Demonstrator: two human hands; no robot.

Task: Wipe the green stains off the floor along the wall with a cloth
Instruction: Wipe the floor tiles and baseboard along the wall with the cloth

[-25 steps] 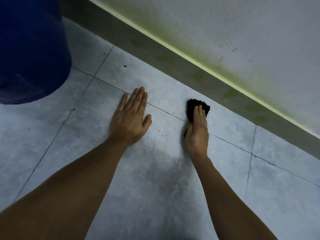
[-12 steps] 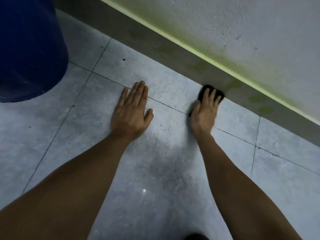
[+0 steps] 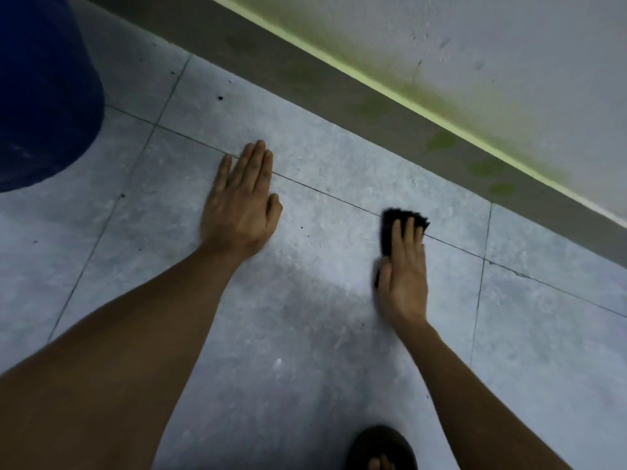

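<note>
My right hand lies flat with straight fingers on a dark cloth, pressing it onto the grey floor tiles a short way off the wall. Most of the cloth is hidden under the palm; its frayed end sticks out past the fingertips. Green stains sit on the dark grey skirting strip along the wall, with two more patches further right. My left hand rests flat and open on the tile, apart from the cloth.
A large blue barrel stands at the upper left. The white wall has a greenish band along its base. A dark sandal with toes shows at the bottom edge. Small dark specks dot the tiles.
My right hand has pulled the cloth back from the skirting strip toward me, across the tile joint. The left hand stays planted.
</note>
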